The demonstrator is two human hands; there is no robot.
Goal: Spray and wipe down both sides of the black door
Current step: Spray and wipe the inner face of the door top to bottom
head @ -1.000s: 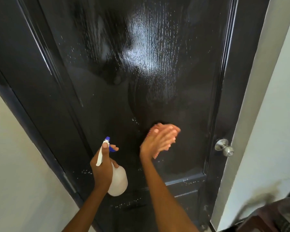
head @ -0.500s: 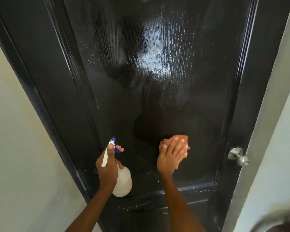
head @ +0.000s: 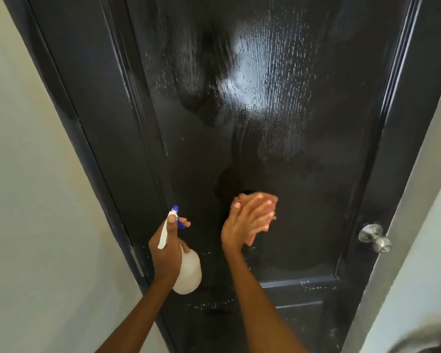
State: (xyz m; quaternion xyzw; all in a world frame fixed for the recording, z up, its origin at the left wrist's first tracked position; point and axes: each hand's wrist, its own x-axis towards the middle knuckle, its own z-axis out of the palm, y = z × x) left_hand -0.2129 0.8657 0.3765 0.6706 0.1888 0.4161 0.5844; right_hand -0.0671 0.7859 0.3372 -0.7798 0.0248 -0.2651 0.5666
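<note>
The black door (head: 278, 128) fills the view, its upper panel wet and streaked with droplets. My right hand (head: 242, 222) presses a pink-orange cloth (head: 265, 212) flat against the lower part of the panel, fingers spread over it. My left hand (head: 167, 248) holds a white spray bottle (head: 189, 273) with a blue nozzle (head: 175, 208), thumb up along the trigger head, nozzle facing the door, just left of the cloth.
A silver round door knob (head: 374, 238) sticks out at the door's right edge. A pale wall (head: 36, 200) lies to the left, with a hinge (head: 137, 261) on the black frame. A light wall and jamb (head: 418, 225) stand to the right.
My right hand with the cloth has slid a little down and to the right on the panel, then stayed low. The camera has shifted, moving the door and knob rightward in view. The bottle stays held.
</note>
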